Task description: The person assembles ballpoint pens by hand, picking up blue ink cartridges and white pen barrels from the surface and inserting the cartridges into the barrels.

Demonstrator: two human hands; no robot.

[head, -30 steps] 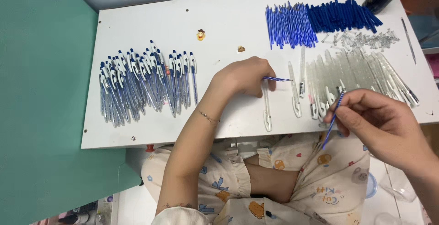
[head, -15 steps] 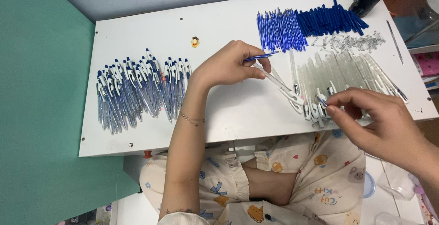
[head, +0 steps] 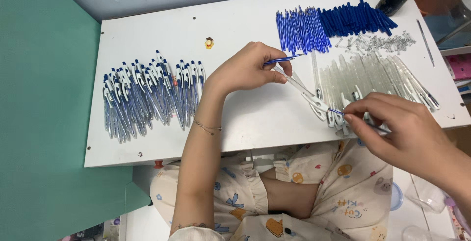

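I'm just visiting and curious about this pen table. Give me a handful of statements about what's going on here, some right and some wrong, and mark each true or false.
1. The left hand holds a clear pen barrel and a blue refill. True.
2. The finished pens lie at the right end of the table. False: they lie at its left end.
3. The right hand rests flat on the table, holding nothing. False: its fingers pinch a thin blue refill.
4. The clear barrels lie nearer the person than the blue refills. True.
5. A red cloth covers the table. False: the table is bare white.
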